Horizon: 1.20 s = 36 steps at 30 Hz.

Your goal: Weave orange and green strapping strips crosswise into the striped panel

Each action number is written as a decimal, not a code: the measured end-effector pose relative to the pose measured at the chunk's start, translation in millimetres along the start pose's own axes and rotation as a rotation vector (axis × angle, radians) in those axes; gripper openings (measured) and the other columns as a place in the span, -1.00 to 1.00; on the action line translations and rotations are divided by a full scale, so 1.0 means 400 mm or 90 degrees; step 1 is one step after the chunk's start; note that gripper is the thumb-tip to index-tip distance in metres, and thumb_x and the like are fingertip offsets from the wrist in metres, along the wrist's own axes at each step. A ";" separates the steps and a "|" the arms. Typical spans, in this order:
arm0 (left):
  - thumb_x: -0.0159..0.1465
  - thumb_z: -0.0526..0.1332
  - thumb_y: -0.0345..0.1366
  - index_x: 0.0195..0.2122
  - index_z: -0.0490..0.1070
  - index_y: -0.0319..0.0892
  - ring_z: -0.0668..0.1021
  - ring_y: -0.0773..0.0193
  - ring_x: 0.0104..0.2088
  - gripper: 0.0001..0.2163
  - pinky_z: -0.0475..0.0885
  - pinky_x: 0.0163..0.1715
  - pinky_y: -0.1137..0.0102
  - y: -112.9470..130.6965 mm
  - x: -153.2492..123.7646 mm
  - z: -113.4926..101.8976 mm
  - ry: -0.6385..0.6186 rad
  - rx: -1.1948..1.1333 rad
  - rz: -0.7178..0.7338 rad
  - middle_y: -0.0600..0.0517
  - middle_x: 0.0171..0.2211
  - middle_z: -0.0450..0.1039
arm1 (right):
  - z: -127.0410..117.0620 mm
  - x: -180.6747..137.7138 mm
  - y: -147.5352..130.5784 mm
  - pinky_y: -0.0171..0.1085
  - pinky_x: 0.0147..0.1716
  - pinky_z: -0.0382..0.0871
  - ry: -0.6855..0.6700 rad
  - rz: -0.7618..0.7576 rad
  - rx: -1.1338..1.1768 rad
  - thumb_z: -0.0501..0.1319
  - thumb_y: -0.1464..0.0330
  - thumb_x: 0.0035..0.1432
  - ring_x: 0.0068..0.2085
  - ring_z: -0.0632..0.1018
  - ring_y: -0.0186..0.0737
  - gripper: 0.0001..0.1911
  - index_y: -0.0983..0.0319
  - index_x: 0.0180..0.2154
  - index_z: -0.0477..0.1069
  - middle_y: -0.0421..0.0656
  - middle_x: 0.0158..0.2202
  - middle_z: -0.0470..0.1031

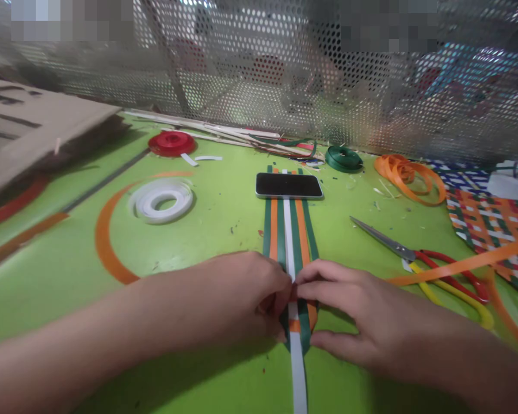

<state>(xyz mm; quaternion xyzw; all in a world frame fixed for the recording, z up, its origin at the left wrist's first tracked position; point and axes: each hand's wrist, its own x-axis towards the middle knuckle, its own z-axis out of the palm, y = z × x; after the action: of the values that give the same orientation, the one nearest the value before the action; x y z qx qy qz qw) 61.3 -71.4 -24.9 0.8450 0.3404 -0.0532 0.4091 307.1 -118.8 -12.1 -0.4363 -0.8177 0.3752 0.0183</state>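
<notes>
Green, orange and white ribbon strips (287,230) lie side by side lengthwise on the green table, their far ends under a phone (289,185). At their near end, short orange and red pieces cross over and under them. My left hand (270,287) is closed, its curled fingers pinching the woven ribbon from the left; the exact strip is mostly hidden. My right hand (345,305) lies on the right side with fingers stretched out and thumb apart, its fingertips touching the weave by the red piece. A white strip (299,368) runs toward me.
Scissors (410,253) lie at right beside an orange coil (406,175) and a woven mat (492,224). Red (171,144), white (164,200) and green (343,158) ribbon rolls lie farther back. Cardboard (69,123) is at left; a perforated metal panel (242,75) stands behind.
</notes>
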 end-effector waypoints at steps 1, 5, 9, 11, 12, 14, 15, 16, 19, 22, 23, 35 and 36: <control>0.18 0.30 -0.38 -0.34 0.57 -0.04 0.51 0.31 -0.50 -0.91 0.28 -0.54 0.40 0.003 -0.001 -0.003 -0.002 -0.010 -0.009 0.12 -0.40 0.59 | -0.005 -0.003 0.003 -0.18 0.20 0.48 -0.009 0.001 0.006 0.33 0.29 0.37 0.16 0.62 -0.10 -0.59 0.05 0.22 0.54 -0.13 0.30 0.47; 0.17 0.31 -0.41 -0.34 0.59 -0.04 0.53 0.30 -0.52 -0.88 0.28 -0.57 0.40 0.008 -0.003 -0.014 -0.003 -0.018 -0.011 0.12 -0.42 0.58 | -0.004 0.001 0.006 -0.18 0.22 0.45 0.001 -0.008 0.026 0.29 0.37 0.37 0.16 0.61 -0.11 -0.63 0.08 0.17 0.56 -0.11 0.24 0.51; 0.17 0.32 -0.43 -0.31 0.60 -0.04 0.56 0.29 -0.48 -0.86 0.36 -0.50 0.41 -0.001 0.006 -0.012 -0.012 -0.022 0.019 0.13 -0.40 0.58 | 0.006 0.005 0.003 -0.19 0.20 0.46 0.025 0.003 0.021 0.28 0.39 0.34 0.15 0.61 -0.10 -0.62 0.09 0.17 0.54 -0.10 0.24 0.51; 0.19 0.31 -0.42 -0.30 0.60 -0.03 0.56 0.29 -0.46 -0.86 0.38 -0.47 0.41 -0.005 0.009 -0.010 -0.015 -0.022 0.022 0.14 -0.38 0.59 | 0.006 0.004 0.002 -0.20 0.19 0.45 0.026 0.007 0.020 0.27 0.39 0.35 0.16 0.61 -0.11 -0.63 0.09 0.16 0.54 -0.11 0.24 0.51; 0.19 0.32 -0.41 -0.29 0.61 -0.02 0.56 0.29 -0.45 -0.87 0.39 -0.46 0.42 -0.006 0.009 -0.010 -0.017 -0.022 0.022 0.14 -0.38 0.59 | 0.005 0.004 0.002 -0.20 0.19 0.45 0.023 0.008 0.023 0.26 0.39 0.36 0.16 0.60 -0.12 -0.65 0.08 0.15 0.54 -0.12 0.23 0.51; 0.20 0.33 -0.41 -0.29 0.62 -0.02 0.55 0.30 -0.46 -0.87 0.36 -0.48 0.42 -0.005 0.007 -0.012 -0.017 -0.019 0.010 0.15 -0.39 0.59 | 0.002 0.003 0.002 -0.20 0.17 0.45 0.012 0.008 0.035 0.25 0.38 0.38 0.14 0.61 -0.14 -0.69 0.08 0.12 0.55 -0.14 0.20 0.52; 0.20 0.33 -0.41 -0.29 0.62 -0.01 0.54 0.32 -0.47 -0.86 0.35 -0.49 0.43 -0.004 0.005 -0.016 -0.015 -0.018 0.005 0.15 -0.39 0.59 | 0.001 0.004 0.003 -0.20 0.16 0.45 0.007 0.007 0.039 0.24 0.38 0.39 0.12 0.61 -0.14 -0.70 0.08 0.11 0.55 -0.15 0.19 0.52; 0.20 0.33 -0.43 -0.29 0.62 -0.01 0.54 0.33 -0.47 -0.85 0.34 -0.50 0.44 -0.002 0.003 -0.020 -0.015 -0.020 0.005 0.17 -0.39 0.59 | 0.000 0.005 0.003 -0.19 0.15 0.45 0.005 0.006 0.041 0.24 0.38 0.40 0.11 0.61 -0.14 -0.70 0.08 0.11 0.55 -0.15 0.18 0.52; 0.20 0.31 -0.48 -0.27 0.62 -0.01 0.56 0.35 -0.43 -0.80 0.35 -0.45 0.47 0.007 -0.004 -0.036 -0.037 -0.037 0.011 0.19 -0.36 0.60 | 0.001 0.007 0.003 -0.17 0.15 0.46 0.011 0.013 0.030 0.23 0.37 0.40 0.10 0.62 -0.13 -0.68 0.07 0.13 0.55 -0.14 0.18 0.53; 0.19 0.30 -0.52 -0.29 0.61 -0.05 0.57 0.34 -0.41 -0.79 0.35 -0.44 0.48 0.018 -0.005 -0.044 -0.042 -0.028 0.000 0.17 -0.36 0.59 | 0.003 0.003 0.001 -0.16 0.16 0.47 0.024 0.022 0.017 0.26 0.35 0.39 0.13 0.63 -0.10 -0.66 0.05 0.15 0.55 -0.13 0.22 0.53; 0.19 0.30 -0.53 -0.29 0.61 -0.05 0.56 0.34 -0.42 -0.79 0.34 -0.45 0.48 0.021 -0.005 -0.044 -0.036 -0.015 -0.005 0.17 -0.36 0.59 | 0.003 0.001 0.000 -0.16 0.16 0.48 0.026 0.020 0.014 0.26 0.35 0.38 0.13 0.63 -0.10 -0.65 0.04 0.16 0.56 -0.13 0.22 0.53; 0.15 0.47 -0.27 -0.32 0.59 -0.05 0.50 0.31 -0.49 -0.89 0.25 -0.54 0.40 0.021 0.006 -0.026 -0.018 0.046 0.018 0.13 -0.41 0.56 | 0.044 -0.009 0.001 -0.04 0.31 0.48 0.073 0.038 -0.072 0.50 0.24 0.18 0.31 0.55 0.13 -0.35 0.13 0.28 0.51 0.01 0.37 0.46; 0.16 0.45 -0.30 -0.32 0.60 -0.05 0.52 0.29 -0.48 -0.91 0.28 -0.52 0.40 0.021 0.008 -0.021 -0.019 0.055 0.015 0.12 -0.40 0.57 | 0.047 -0.010 0.002 -0.02 0.32 0.46 0.075 0.042 -0.076 0.50 0.23 0.19 0.33 0.53 0.15 -0.33 0.13 0.31 0.49 0.02 0.40 0.44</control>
<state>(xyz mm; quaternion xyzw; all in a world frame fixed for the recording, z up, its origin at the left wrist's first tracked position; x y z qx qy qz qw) 67.3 -67.1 -15.0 0.8649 0.3216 -0.0752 0.3779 303.5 -132.5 -24.8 -0.4846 -0.8211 0.3002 0.0280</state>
